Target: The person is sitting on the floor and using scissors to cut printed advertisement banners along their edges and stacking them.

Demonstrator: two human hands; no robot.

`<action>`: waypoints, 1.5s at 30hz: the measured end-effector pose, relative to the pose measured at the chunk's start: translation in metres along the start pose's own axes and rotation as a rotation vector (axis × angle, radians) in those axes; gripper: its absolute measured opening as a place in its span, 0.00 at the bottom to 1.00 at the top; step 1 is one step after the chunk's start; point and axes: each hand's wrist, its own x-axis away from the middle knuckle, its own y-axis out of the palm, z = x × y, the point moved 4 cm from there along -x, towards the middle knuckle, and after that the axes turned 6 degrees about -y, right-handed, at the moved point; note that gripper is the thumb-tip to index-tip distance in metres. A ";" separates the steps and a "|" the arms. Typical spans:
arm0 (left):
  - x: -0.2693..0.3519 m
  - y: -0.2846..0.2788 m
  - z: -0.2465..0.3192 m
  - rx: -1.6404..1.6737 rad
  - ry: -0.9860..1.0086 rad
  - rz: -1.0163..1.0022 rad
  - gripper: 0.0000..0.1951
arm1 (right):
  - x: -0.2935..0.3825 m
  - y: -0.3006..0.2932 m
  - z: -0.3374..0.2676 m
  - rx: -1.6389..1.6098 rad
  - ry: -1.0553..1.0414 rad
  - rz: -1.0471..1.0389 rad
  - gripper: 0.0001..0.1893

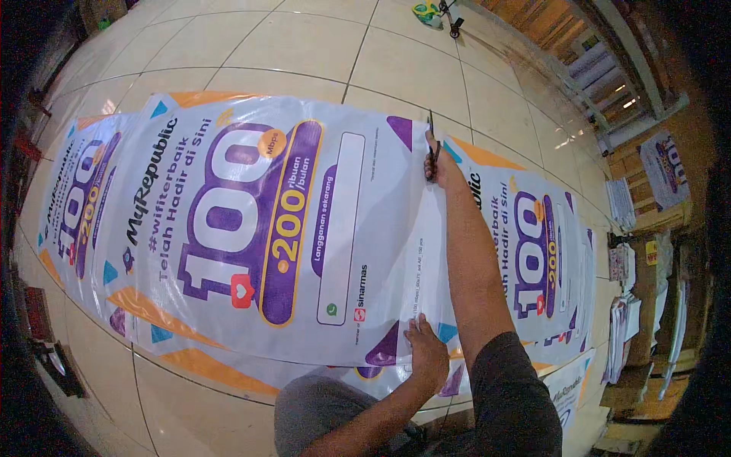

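A large printed vinyl banner (251, 228), white with purple, orange and blue print, lies on the tiled floor over other banners of the same design. My right hand (437, 163) grips black-handled scissors (432, 149) at the banner's far right corner, blades pointing away from me. Near the close right corner, my left hand (425, 348) rests with its fingers spread on the white margin beside a purple corner print. Between my hands runs a white strip (425, 257) bearing small writing. A second printed banner (531, 245) lies to the right, partly behind my right arm.
More banners (80, 194) lie at the left. Stacks of paper or folded sheets (622, 331) stand by wooden shelving at the right, where another printed sheet (665, 171) rests. At the far edge is a small wheeled object (455, 27) beside a green and yellow bag (427, 15).
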 end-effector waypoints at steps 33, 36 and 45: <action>0.141 0.025 -0.273 1.263 -0.357 0.935 0.21 | 0.427 -0.060 0.256 0.533 -0.230 0.677 0.19; 0.162 0.123 -0.303 1.638 -0.699 0.951 0.20 | 0.429 -0.053 0.251 0.343 -0.291 0.618 0.15; 0.189 0.124 -0.345 2.423 -0.190 0.814 0.19 | 0.427 -0.148 0.192 0.031 -0.501 0.663 0.09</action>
